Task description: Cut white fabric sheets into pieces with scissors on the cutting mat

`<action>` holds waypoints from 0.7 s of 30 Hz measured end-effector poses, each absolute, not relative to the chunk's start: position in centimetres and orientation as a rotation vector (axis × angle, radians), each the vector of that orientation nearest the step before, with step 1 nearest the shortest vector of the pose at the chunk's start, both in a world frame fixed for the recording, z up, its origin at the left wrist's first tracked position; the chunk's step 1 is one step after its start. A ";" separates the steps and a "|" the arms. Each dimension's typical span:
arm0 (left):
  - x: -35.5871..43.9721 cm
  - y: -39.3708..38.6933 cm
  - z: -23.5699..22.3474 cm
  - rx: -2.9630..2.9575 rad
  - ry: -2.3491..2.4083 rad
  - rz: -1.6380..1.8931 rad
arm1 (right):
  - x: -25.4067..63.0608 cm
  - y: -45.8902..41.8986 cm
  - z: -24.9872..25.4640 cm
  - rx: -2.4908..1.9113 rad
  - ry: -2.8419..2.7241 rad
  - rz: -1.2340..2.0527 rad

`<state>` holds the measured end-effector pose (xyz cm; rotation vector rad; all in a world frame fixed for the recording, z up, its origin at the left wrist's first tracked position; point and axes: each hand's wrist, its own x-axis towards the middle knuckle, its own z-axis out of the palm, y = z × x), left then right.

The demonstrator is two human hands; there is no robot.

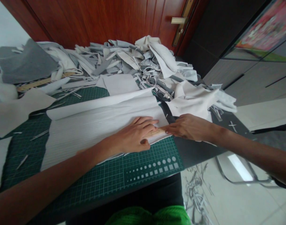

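A white textured cloth (pixel 86 125) lies across the green cutting mat (pixel 145 175), its far edge rolled or folded over. Along its near edge runs a narrow wooden ruler (pixel 154 132), mostly covered by my hands and left forearm. My left hand (pixel 135 134) rests on the ruler and cloth, fingers stretched out and thumb apart, pressing down. At the ruler's right end, my right hand (pixel 186 126) has its fingers closed together on the tip; the exact hold is partly hidden. A dark strip (pixel 166 111) shows beside the cloth, near my right fingers.
Grey and white fabric scraps (pixel 124 56) are heaped along the back, before a wooden door (pixel 110 22). Another white cloth piece (pixel 192 97) lies at right. A second wooden ruler (pixel 35 84) lies at the left back. Offcuts (pixel 196 193) litter the floor beside a metal-framed chair (pixel 238 181).
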<state>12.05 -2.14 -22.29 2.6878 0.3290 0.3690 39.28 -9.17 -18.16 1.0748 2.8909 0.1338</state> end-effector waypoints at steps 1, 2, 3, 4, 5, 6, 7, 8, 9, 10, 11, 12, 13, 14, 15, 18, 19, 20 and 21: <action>12.0 -2.1 -22.4 2.694 0.328 0.366 | 39.7 -9.1 -18.1 1.036 2.874 0.124; 12.0 -2.1 -22.4 2.702 0.327 0.361 | 40.1 -9.1 -18.1 0.981 2.851 0.115; 12.0 -2.1 -22.5 2.708 0.326 0.356 | 40.5 -9.0 -18.0 0.933 2.826 0.109; 12.0 -2.1 -22.5 2.714 0.327 0.354 | 40.9 -9.0 -17.9 0.934 2.806 0.115; 12.0 -2.1 -22.5 2.719 0.330 0.354 | 41.2 -9.0 -17.9 0.940 2.789 0.121; 12.0 -2.1 -22.4 2.722 0.331 0.355 | 41.5 -9.1 -17.8 0.942 2.774 0.125; 12.0 -2.2 -22.4 2.723 0.329 0.359 | 41.8 -9.1 -17.8 0.940 2.761 0.127; 11.9 -2.2 -22.4 2.723 0.327 0.365 | 42.0 -9.2 -17.8 0.935 2.749 0.128; 11.9 -2.2 -22.4 2.722 0.324 0.373 | 42.2 -9.4 -17.8 0.931 2.741 0.132; 11.9 -2.2 -22.4 2.721 0.322 0.383 | 42.3 -9.5 -17.9 0.928 2.740 0.141; 11.9 -2.2 -22.3 2.719 0.321 0.393 | 42.4 -9.7 -17.8 0.932 2.741 0.156; 11.9 -2.2 -22.3 2.718 0.318 0.400 | 42.5 -9.9 -17.8 0.946 2.743 0.177; 11.8 -2.2 -22.3 2.719 0.313 0.403 | 42.4 -10.0 -17.6 0.968 2.748 0.198; 11.8 -2.2 -22.3 2.725 0.303 0.403 | 42.4 -10.2 -17.3 1.003 2.756 0.217; 11.8 -2.2 -22.3 2.735 0.290 0.406 | 42.3 -10.3 -16.9 1.046 2.765 0.228; 11.7 -2.2 -22.4 2.779 0.256 0.434 | 41.4 -10.0 -15.6 1.249 2.779 0.218; 11.8 -2.2 -22.4 2.796 0.252 0.454 | 40.9 -9.6 -15.3 1.343 2.781 0.214; 11.8 -2.3 -22.3 2.815 0.254 0.469 | 40.4 -9.1 -15.1 1.441 2.783 0.209; 11.8 -2.3 -22.3 2.835 0.266 0.474 | 39.8 -8.4 -15.2 1.537 2.790 0.200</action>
